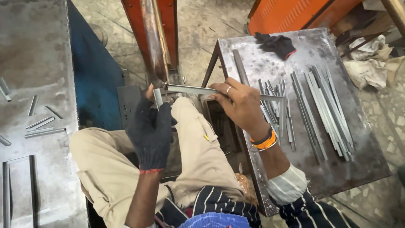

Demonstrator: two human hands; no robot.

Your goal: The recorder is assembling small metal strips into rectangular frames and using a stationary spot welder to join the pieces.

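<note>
Right hand (240, 103) holds long grey metal strip (198, 89) (flat, level); gloved left hand (151, 128) beside

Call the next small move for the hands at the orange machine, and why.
Probably nudge the long strip in the right hand a little further left until its end butts the short piece held upright by the gloved left hand. Both ends sit right below the machine's copper arm, and whether they touch cannot be told.
</note>
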